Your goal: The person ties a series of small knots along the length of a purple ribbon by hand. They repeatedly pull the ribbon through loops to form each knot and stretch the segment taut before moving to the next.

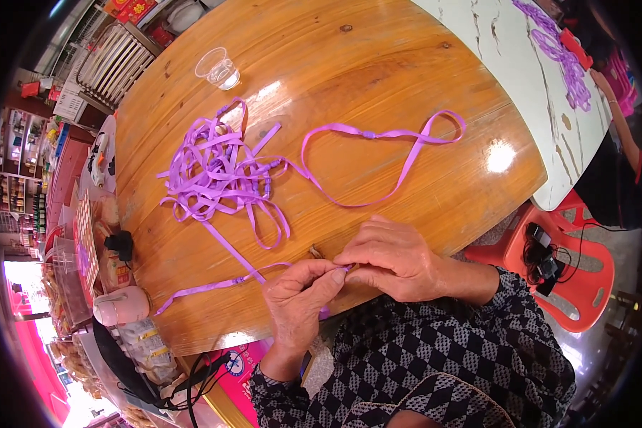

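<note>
At the table's near edge, my left hand (297, 298) and my right hand (398, 262) meet fingertip to fingertip. Both pinch a narrow purple strap (277, 266), mostly hidden by the fingers; a bit of purple shows between the fingertips and below my left hand. Left of centre lies a tangled heap of similar purple straps (217, 167), with small darker purple plastic pieces on some. One strap (314, 195) runs in a loose loop to the right of the heap, crossing itself at its far right end. Another strap end (192, 290) stretches toward the left edge.
A clear plastic cup (221, 69) stands beyond the heap on the wooden table (378, 64). At the right, a white marbled table (506, 57) bears more purple straps (560, 57) near another person's arm (624, 132). Below it stands a red stool (585, 285) with black cables. A pink mug (121, 307) sits at left.
</note>
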A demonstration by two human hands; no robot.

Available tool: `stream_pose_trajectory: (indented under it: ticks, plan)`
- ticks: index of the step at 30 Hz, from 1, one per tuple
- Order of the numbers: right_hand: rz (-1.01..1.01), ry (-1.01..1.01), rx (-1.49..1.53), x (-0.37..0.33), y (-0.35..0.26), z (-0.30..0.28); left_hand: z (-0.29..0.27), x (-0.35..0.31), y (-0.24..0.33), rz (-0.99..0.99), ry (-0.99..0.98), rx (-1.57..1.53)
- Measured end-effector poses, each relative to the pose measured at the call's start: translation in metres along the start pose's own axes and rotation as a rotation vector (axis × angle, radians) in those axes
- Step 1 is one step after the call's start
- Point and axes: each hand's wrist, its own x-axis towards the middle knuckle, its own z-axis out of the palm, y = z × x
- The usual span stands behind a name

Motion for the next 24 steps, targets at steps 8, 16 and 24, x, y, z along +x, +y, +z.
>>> stream_pose_trajectory:
  ticks: [8, 16, 24]
  plan:
    - [-0.214, -0.024, -0.048, 0.004, 0.001, -0.003, -0.016, 0.004, 0.002, -0.144, -0.221, -0.176]
    - [0.067, -0.102, 0.109, 0.003, -0.008, -0.012, -0.018, 0.001, 0.006, -0.09, -0.087, -0.09]
    - [0.155, -0.105, 0.118, -0.002, -0.004, -0.012, -0.016, -0.004, -0.001, -0.008, -0.025, -0.097]
